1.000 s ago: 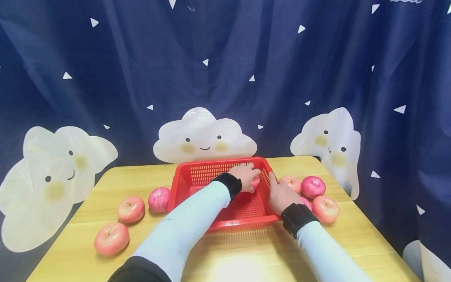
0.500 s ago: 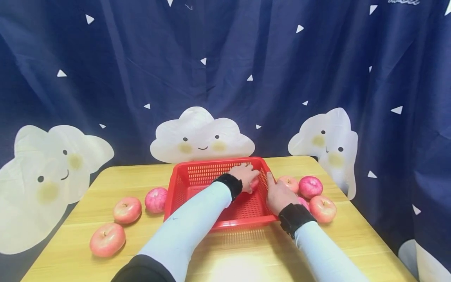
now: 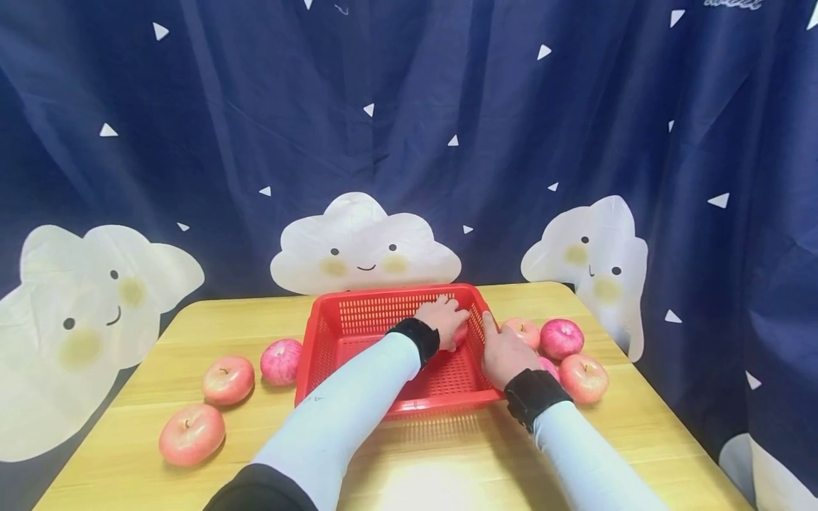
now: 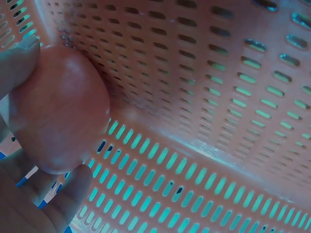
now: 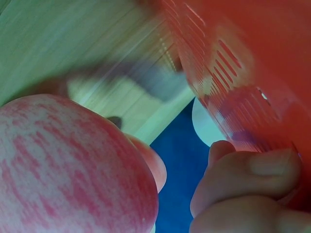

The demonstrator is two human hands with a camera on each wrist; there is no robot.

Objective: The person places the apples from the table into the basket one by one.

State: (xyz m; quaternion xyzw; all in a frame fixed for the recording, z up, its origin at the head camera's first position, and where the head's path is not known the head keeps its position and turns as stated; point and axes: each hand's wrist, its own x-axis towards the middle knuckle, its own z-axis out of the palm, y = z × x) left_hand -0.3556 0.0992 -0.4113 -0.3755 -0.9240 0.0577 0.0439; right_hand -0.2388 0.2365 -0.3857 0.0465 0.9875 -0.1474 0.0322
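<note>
A red plastic basket with slotted walls stands on the table. Inside it, near the right wall, my left hand holds an apple. In the left wrist view the thumb and fingers lie around that apple, close by the slotted walls and floor. My right hand grips the basket's right side, one finger stretched along the rim. Its curled fingers show against the basket wall in the right wrist view. A streaked apple lies close beside this hand.
Right of the basket sit several apples, among them a dark pink apple and a paler apple. On the left are a pink apple and two lighter apples. A dark blue curtain hangs behind the wooden table.
The head view has shifted slightly, so everything appears a little further left. Both hands keep their places at the basket, the left one still with the apple.
</note>
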